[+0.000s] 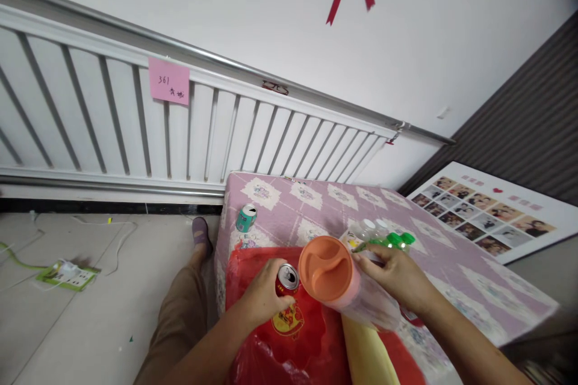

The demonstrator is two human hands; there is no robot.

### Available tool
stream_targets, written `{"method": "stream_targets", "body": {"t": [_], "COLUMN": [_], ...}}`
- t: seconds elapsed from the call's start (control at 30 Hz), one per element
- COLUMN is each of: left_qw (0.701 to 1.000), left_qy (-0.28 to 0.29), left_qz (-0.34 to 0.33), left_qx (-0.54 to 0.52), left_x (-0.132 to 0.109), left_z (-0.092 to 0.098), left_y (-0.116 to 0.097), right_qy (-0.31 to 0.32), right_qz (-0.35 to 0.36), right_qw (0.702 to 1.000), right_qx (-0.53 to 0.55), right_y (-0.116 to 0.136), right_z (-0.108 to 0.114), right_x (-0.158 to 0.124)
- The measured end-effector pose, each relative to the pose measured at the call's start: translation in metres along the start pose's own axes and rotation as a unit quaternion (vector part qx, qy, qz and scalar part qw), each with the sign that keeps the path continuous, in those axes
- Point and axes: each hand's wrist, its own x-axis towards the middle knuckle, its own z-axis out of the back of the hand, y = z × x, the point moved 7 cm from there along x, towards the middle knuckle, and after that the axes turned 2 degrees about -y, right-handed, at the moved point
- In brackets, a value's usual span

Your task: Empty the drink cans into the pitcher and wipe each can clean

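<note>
My left hand (pixel 264 296) is wrapped round a red drink can (pixel 288 280), its opened top facing up toward me. In my right hand (pixel 400 275) is a clear plastic pitcher (pixel 372 307) with an orange lid (pixel 326 269). The pitcher is tilted, its lid toward the left, close beside the can. Below both hands lies a red plastic bag (pixel 293 352) with a gold print. A long yellow item (pixel 370 352) rests on the bag under the pitcher; its kind is unclear. The pitcher's handle and lower end are partly hidden by my right hand and arm.
A teal can (pixel 246 218) stands on the patterned mattress (pixel 311 198). Bottles with green caps (pixel 400 239) and white caps (pixel 374 225) are behind my right hand. A white radiator (pixel 253 132) runs along the wall. A power strip (pixel 67 275) with cables lies on the floor at left.
</note>
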Motion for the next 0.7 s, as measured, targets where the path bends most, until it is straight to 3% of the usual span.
{"method": "stream_targets", "body": {"t": [0.33,0.7], "left_qw": [1.000,1.000], "left_qy": [0.000,0.003], "left_qz": [0.006,0.008], "left_qx": [0.001,-0.006], "left_x": [0.001,0.000], "left_z": [0.001,0.002], "left_y": [0.000,-0.002], "right_qy": [-0.002,0.007], "right_qz": [0.036,0.037], "right_qw": [0.999,0.999], "right_qx": [-0.025,-0.038], "right_y": [0.017,0.013], "right_z": [0.003,-0.003], "right_x": [0.003,0.005]}}
